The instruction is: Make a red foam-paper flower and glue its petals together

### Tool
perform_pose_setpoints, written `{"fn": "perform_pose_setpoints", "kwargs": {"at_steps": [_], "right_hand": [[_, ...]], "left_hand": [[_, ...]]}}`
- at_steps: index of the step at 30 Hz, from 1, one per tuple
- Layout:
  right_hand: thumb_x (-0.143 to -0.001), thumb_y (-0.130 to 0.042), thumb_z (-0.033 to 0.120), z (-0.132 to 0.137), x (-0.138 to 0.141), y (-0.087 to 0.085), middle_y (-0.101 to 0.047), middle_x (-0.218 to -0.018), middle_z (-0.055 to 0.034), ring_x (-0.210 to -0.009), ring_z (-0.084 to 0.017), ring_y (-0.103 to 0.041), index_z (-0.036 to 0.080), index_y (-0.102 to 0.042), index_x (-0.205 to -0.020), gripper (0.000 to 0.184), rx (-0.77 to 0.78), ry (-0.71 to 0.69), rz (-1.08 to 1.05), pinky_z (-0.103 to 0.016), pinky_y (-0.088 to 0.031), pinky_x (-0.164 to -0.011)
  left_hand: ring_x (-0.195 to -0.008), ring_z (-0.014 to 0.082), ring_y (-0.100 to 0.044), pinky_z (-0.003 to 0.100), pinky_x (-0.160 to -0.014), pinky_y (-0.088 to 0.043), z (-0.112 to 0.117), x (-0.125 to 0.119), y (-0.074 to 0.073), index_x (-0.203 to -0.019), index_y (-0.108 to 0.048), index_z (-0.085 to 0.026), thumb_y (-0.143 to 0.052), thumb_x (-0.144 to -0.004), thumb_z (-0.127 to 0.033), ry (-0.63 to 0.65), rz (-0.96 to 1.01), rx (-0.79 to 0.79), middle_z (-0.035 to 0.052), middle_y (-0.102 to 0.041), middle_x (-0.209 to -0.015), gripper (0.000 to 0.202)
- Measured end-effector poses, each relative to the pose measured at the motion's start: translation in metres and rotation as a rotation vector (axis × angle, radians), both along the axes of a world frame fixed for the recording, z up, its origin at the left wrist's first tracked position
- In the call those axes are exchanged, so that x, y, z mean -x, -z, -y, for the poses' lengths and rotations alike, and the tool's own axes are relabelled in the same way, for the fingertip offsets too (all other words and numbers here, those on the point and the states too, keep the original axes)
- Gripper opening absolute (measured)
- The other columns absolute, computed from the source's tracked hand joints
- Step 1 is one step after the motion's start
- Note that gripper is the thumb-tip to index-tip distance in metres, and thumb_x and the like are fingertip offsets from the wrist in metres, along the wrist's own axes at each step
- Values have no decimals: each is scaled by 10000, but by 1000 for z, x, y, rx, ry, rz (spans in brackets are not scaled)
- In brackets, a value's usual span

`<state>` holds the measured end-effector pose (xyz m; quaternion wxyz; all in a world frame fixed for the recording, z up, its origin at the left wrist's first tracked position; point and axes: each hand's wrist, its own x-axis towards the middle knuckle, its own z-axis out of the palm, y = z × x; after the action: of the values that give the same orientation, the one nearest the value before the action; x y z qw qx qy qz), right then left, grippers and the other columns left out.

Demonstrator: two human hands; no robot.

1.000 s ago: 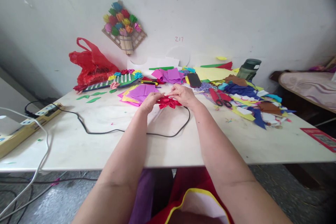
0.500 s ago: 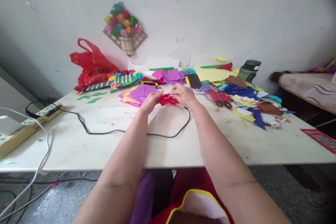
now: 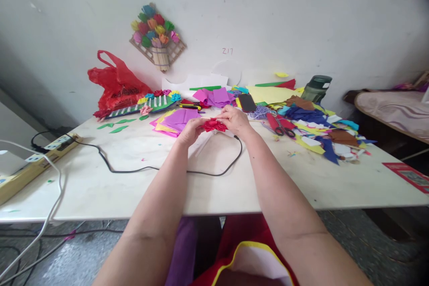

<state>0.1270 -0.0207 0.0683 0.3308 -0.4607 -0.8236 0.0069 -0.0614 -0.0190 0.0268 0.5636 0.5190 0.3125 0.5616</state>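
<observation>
A red paper flower with folded petals is held between my two hands above the middle of the table. My left hand grips its left side, fingers curled. From the right, the fingers of my right hand pinch the flower's upper edge. Just beyond my left hand lies a stack of purple, yellow and pink paper sheets. Under the hands, a pale stick-like thing and the end of a black cord are partly hidden.
At the right lie red-and-black scissors, heaped paper scraps, a phone and a dark green bottle. A red plastic bag, a decorated green board and a power strip are at the left.
The red flower has been tilted or turned a little, and my right fingers have shifted along its edge. Both hands stay in nearly the same place.
</observation>
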Motion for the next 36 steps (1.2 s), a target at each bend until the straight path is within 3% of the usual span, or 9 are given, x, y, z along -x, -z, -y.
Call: {"fn": "perform_pose_setpoints", "kwargs": {"at_steps": [10, 16, 21, 26, 36], "right_hand": [[-880, -583, 287, 10, 3, -8, -674, -1064, -48, -916, -196, -597, 278, -778, -971, 216, 26, 57, 56, -299, -432, -729], [-885, -583, 282, 13, 3, -10, -664, -1076, -44, -941, -202, -599, 287, -774, -992, 219, 51, 69, 53, -301, -425, -738], [-890, -578, 286, 14, 5, -11, -665, -1083, -48, -929, -202, -596, 282, -773, -1005, 227, 49, 55, 50, -304, -415, -726], [-897, -575, 292, 14, 7, -12, -655, -1099, -43, -950, -205, -597, 301, -773, -1003, 225, 77, 45, 69, -305, -415, -743], [-885, -583, 290, 10, 8, -6, -662, -1056, -47, -924, -196, -599, 284, -775, -1007, 227, 43, 22, 34, -299, -444, -737]], "left_hand": [[-773, 201, -636, 299, -732, -461, 1, 3, -1, -773, -745, -148, -702, -620, -244, -49, -213, -93, 44, -718, -748, 187], [-803, 198, -656, 299, -762, -485, 2, 0, -3, -765, -714, -138, -673, -605, -271, -56, -125, -61, 57, -722, -776, 213], [-669, 169, -646, 271, -624, -481, 4, -4, -6, -821, -659, -148, -691, -590, -331, -49, -83, 55, 32, -692, -730, 297], [-601, 137, -627, 256, -593, -475, 3, -6, -6, -832, -610, -165, -656, -568, -244, -44, -28, 60, -10, -650, -692, 279], [-595, 126, -599, 248, -579, -465, 3, -8, -6, -711, -625, -146, -672, -516, -202, -60, 24, 56, 3, -637, -651, 208]]}}
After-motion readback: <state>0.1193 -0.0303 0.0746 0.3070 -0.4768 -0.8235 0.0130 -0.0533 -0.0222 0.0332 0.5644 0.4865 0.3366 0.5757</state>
